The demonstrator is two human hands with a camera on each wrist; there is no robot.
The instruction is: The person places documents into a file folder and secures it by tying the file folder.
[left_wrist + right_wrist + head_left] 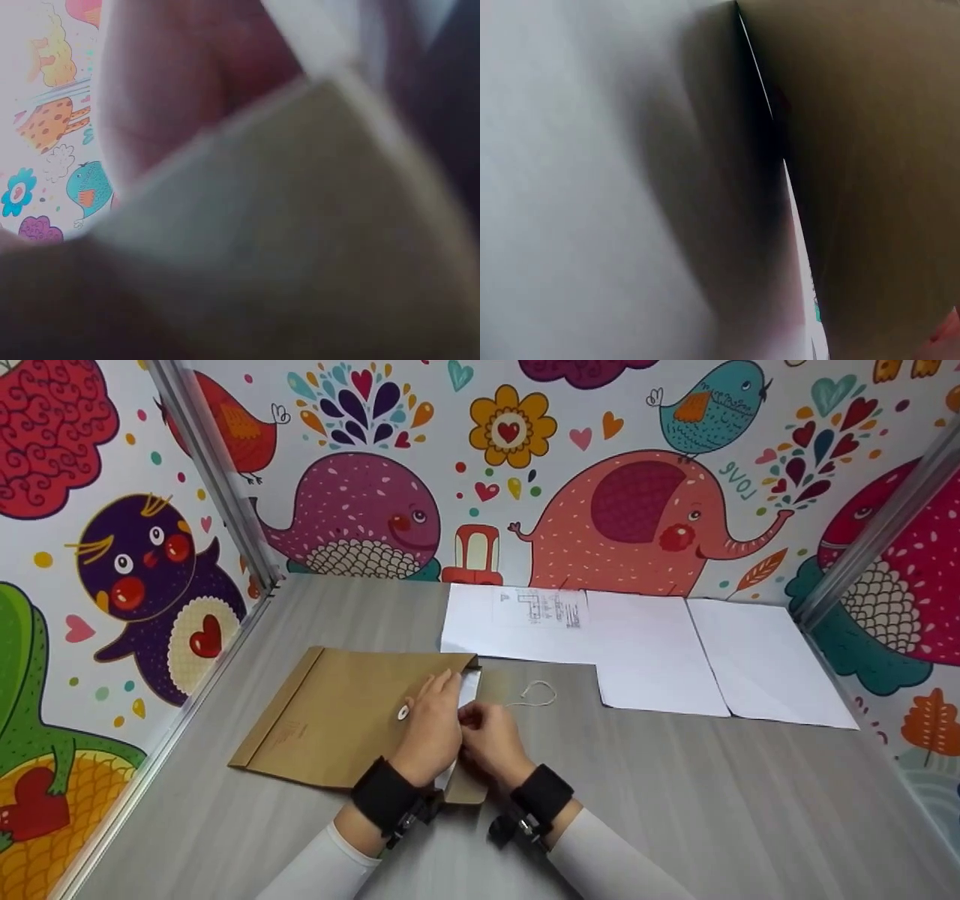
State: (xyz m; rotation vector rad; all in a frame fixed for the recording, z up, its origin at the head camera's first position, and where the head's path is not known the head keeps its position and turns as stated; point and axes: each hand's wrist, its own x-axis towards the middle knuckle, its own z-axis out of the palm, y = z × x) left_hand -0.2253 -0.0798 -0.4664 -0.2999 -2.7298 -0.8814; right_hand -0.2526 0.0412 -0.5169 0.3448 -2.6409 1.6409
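Observation:
In the head view a brown paper envelope (pixel 337 712) lies on the table, its mouth to the right and slightly lifted, with white paper (pixel 470 688) showing inside. My left hand (pixel 431 727) rests across the envelope by the mouth, fingers extended, close to a white round button (pixel 403 712). My right hand (pixel 495 739) is at the mouth, over the brown flap (pixel 466 791), with bent fingers. Its fingertips are hidden, so I cannot tell what they pinch. White paper (pixel 562 195) and the brown envelope side (pixel 885 165) fill the right wrist view. A blurred brown edge (pixel 300 210) covers part of my palm in the left wrist view.
A thin white string (pixel 541 694) curls on the table right of the envelope. White sheets (pixel 652 660) lie along the back right, one printed with a drawing (pixel 544 607). Patterned walls (pixel 480 472) and metal posts (pixel 214 465) border the grey table (pixel 675 795).

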